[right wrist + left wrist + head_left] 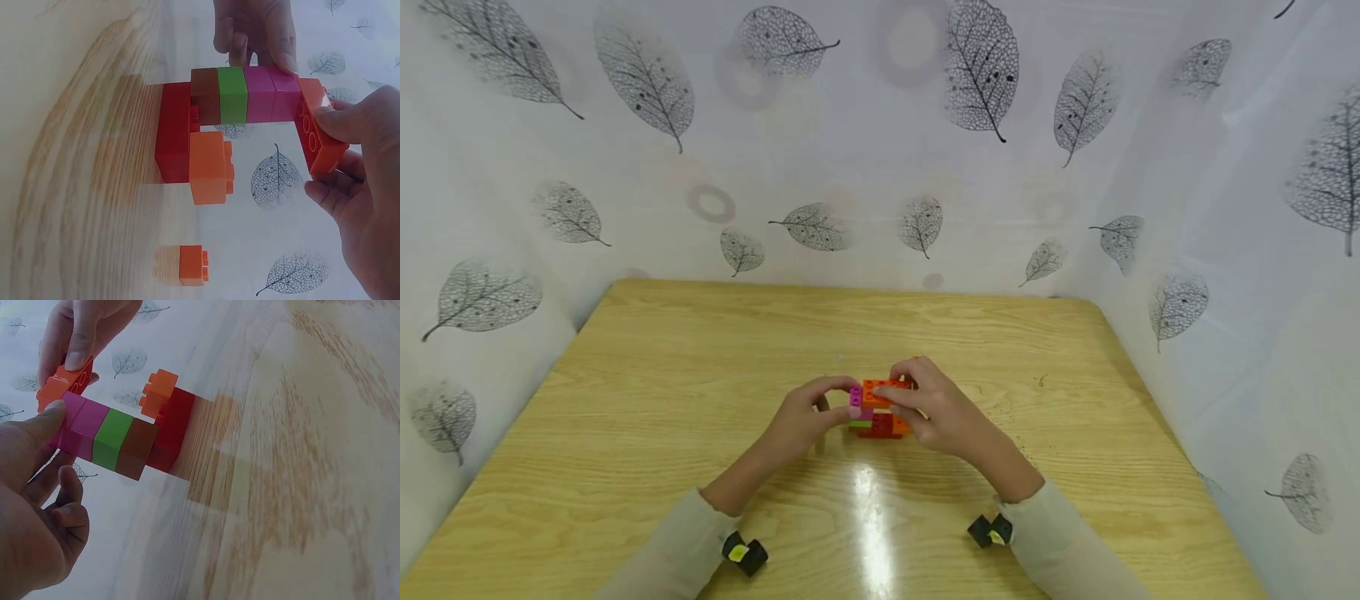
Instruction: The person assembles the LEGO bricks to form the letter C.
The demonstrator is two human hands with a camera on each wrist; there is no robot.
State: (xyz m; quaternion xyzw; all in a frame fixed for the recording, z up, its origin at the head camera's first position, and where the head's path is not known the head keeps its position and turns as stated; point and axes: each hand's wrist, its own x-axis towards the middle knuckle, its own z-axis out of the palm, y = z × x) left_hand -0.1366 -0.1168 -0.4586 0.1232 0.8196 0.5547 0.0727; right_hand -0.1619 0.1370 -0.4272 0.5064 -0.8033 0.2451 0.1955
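Note:
A toy-brick stack rises from a red brick (172, 134) lying on the table: brown (205, 97), green (232, 97) and two magenta bricks (259, 94) at one end, a light-orange brick (207, 169) at the other. My left hand (805, 417) pinches the upper magenta brick between thumb and fingers. In my right hand (936, 408), thumb and fingers grip a long orange brick (319, 134). One end of it meets the top of the magenta column; it sits slightly tilted, jutting out above the light-orange brick. Whether its studs are joined cannot be seen.
A small loose orange brick (190, 265) stands on the wooden table (700, 350), beyond the right hand. A pale curtain with leaf prints (850, 150) borders the table at the back and sides. Each sleeve carries a black wrist camera (745, 553).

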